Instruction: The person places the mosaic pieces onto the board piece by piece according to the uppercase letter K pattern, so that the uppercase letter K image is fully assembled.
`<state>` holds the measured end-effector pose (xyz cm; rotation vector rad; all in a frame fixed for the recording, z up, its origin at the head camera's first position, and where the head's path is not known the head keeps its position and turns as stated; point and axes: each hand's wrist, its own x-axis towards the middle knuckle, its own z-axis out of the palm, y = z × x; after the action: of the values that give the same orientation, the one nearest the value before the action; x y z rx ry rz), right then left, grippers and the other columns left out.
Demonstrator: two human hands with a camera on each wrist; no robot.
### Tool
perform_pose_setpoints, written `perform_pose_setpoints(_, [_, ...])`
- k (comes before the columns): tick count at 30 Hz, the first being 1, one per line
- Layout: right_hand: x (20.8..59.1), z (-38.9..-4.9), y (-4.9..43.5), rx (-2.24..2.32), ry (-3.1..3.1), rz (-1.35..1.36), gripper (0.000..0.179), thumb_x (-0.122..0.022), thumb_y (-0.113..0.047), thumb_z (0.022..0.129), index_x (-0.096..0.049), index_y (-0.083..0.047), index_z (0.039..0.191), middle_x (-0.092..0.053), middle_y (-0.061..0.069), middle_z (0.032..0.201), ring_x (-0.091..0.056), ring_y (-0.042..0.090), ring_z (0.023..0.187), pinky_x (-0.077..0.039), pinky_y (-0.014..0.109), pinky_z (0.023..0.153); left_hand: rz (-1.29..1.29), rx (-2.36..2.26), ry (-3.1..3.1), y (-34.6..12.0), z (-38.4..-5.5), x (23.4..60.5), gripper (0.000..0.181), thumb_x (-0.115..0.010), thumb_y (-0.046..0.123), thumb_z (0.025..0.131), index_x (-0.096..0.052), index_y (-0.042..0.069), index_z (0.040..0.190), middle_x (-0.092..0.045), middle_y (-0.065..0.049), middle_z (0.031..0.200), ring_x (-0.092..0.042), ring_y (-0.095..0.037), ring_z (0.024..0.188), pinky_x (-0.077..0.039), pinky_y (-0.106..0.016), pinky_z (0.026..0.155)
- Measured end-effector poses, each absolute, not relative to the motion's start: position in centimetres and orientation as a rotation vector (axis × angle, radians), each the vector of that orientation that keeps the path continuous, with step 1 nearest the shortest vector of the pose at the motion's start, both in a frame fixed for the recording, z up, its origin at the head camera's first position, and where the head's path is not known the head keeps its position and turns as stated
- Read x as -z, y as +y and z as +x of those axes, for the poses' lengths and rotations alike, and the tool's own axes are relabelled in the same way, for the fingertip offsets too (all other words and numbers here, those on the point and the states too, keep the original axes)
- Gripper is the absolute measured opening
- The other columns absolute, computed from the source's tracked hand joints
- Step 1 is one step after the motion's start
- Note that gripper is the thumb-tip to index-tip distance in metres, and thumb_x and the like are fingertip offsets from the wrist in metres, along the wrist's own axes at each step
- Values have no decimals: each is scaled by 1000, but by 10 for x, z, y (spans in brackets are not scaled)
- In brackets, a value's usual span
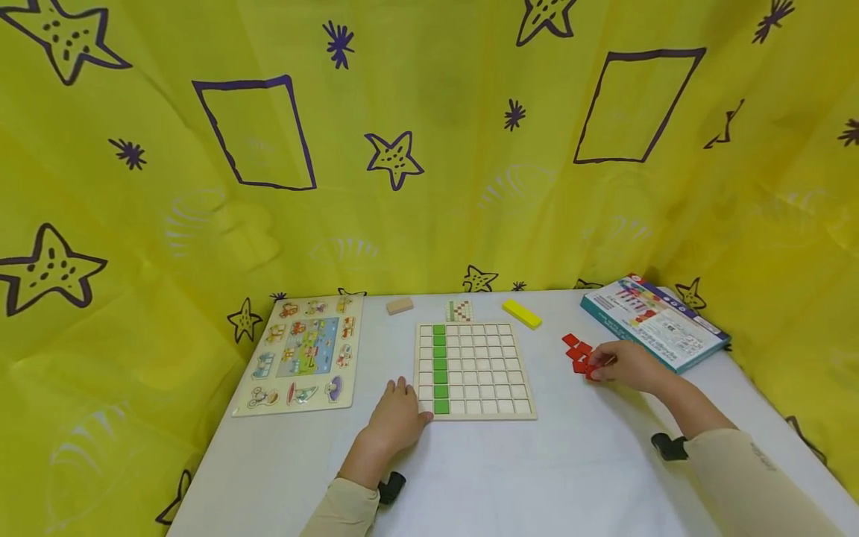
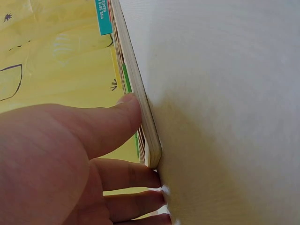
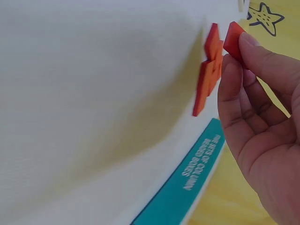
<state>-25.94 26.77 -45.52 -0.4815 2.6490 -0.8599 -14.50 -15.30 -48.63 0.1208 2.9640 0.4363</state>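
A wooden grid board (image 1: 476,371) lies on the table with one column of green tiles (image 1: 439,363); its other cells look pale. My left hand (image 1: 394,418) rests at the board's near left corner. Its thumb (image 2: 124,110) touches the near edge, and the fairly straight fingers lie along the left side. To the right of the board, my right hand (image 1: 627,365) pinches a red square tile (image 3: 234,41) between thumb and fingers. Several more red tiles (image 1: 572,340) lie loosely beside and beneath that hand, partly overlapping.
A picture puzzle board (image 1: 298,358) lies at the left. Behind the grid are a small wooden block (image 1: 400,306), a patterned card (image 1: 459,311) and a yellow bar (image 1: 522,314). A flat teal-edged box (image 1: 654,321) sits at the back right, before the yellow curtain (image 1: 429,231).
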Motion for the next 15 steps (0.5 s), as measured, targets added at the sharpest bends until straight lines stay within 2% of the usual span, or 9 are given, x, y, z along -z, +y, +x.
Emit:
perform_pose_setpoints(6, [442,-271,245,956,2608,-501,19,-71,-10,94,-68,0,110,-65,8,100,-60,23,88,-56,34,77,127,-429,2966,-154,-145,486,71,-66,36,98,-46,-18,139,-39,-35,148,-35,-50,140,-36,-53,113])
perform_pose_setpoints(12, [436,-286,211,908,2629,-459,21,-74,-17,93,-70,-7,111,-67,6,101,-60,23,87,-54,34,74,129,-432,2965,-154,-145,486,71,-66,36,98,-46,-18,138,-40,-36,148,-35,-50,140,-36,-52,114])
perform_pose_setpoints(15, [439,-293,194,941,2601,-475,19,-74,-16,93,-70,-7,109,-67,6,98,-62,21,84,-57,37,75,129,-445,2964,-153,-145,486,70,-66,35,98,-46,-19,138,-40,-36,148,-35,-50,140,-35,-52,114])
